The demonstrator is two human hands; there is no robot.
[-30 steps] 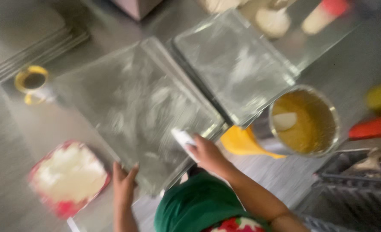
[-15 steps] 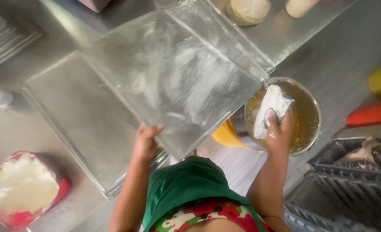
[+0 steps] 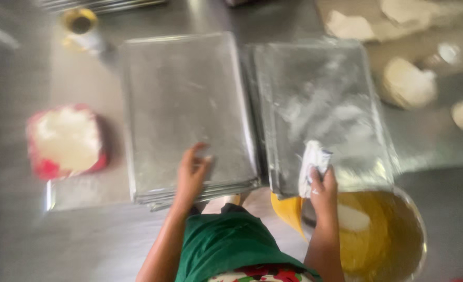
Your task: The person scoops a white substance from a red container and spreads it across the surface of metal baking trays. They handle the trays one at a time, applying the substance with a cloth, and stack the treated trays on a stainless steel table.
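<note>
Two stacks of metal baking trays lie side by side on a steel table. My left hand (image 3: 191, 175) rests flat on the near edge of the left tray stack (image 3: 184, 99), fingers spread. My right hand (image 3: 321, 189) grips a white greasy wad (image 3: 313, 161) and presses it on the near part of the right tray (image 3: 320, 89), which is streaked with white smears. A round metal bowl (image 3: 393, 245) of yellow oil stands just below the right hand, a white lump floating in it.
A red square tub of white fat (image 3: 67, 138) sits left of the trays. A yellow cup (image 3: 80, 23) stands at the back left. Dough pieces (image 3: 406, 81) lie at the back right. A yellow scraper (image 3: 289, 209) pokes out under the right tray.
The view swung, so the trays now lie square. My right hand left the oil bowl and brought the white wad onto the right tray. My left hand stays on the left stack's edge.
</note>
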